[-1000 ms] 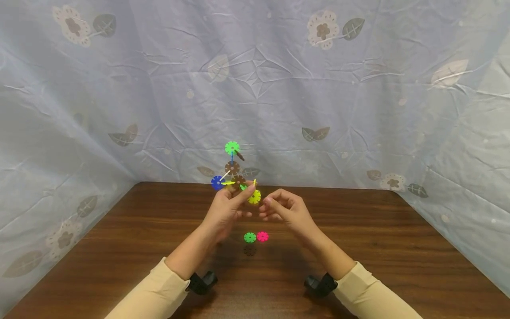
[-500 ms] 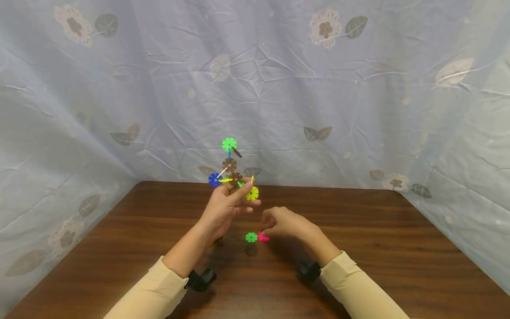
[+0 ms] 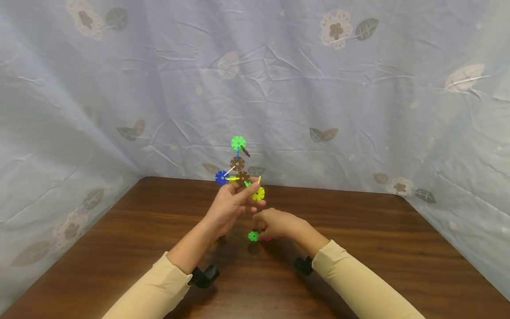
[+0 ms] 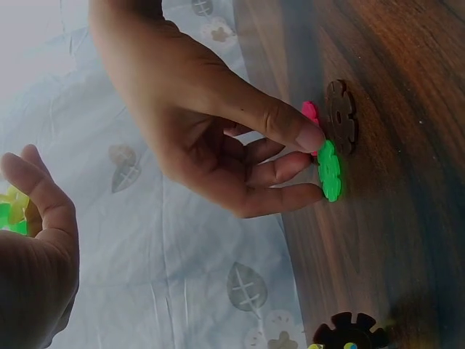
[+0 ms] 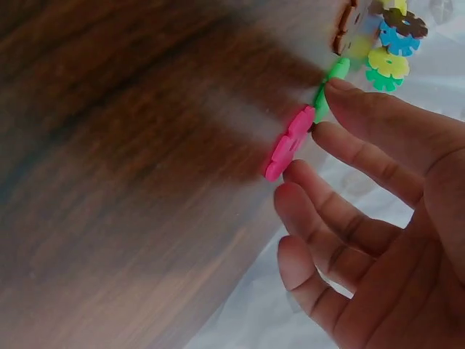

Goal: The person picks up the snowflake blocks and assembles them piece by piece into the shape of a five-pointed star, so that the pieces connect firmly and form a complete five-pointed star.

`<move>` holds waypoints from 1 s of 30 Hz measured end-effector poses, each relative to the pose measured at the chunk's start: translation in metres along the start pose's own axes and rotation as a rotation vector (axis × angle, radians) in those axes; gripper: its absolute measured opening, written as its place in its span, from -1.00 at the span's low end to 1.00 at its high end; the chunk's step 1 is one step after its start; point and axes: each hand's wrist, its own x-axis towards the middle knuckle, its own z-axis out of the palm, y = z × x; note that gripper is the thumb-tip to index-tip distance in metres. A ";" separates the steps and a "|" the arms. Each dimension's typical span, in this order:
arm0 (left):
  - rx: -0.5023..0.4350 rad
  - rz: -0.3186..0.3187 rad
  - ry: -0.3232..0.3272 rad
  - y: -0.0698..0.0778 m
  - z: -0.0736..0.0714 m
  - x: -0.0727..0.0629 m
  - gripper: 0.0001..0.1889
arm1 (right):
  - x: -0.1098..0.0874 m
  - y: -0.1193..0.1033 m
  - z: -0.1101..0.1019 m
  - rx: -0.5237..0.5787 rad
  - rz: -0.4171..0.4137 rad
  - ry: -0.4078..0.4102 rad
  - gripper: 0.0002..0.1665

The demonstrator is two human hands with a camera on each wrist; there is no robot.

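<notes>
My left hand holds up a figure of slotted interlocking plastic discs, its thumb pressed near a yellow disc. Above that hand rise brown, blue and bright green discs of the figure. My right hand is down at the tabletop, thumb and fingers spread around the edge of a loose green disc. In the right wrist view its thumb tip touches that green disc. A pink disc lies right beside it, mostly hidden behind the hand in the head view.
A loose brown disc lies on the dark wooden table next to the green one. More joined discs show at the upper right of the right wrist view. A patterned curtain encloses the table at the back and sides.
My right hand has come down from beside the figure to the table, first at the pink disc, then left to the green one. The left hand keeps holding the figure nearly in place.
</notes>
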 end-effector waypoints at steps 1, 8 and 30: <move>0.000 -0.002 -0.003 -0.001 0.000 0.000 -0.63 | 0.001 0.001 0.001 -0.005 -0.007 0.003 -0.76; -0.002 -0.011 -0.014 -0.001 0.001 0.000 -0.66 | 0.002 0.002 0.003 -0.023 -0.110 -0.009 -0.79; 0.018 -0.001 -0.025 -0.005 0.002 0.000 -0.68 | -0.037 0.018 -0.021 0.154 -0.181 0.410 -0.81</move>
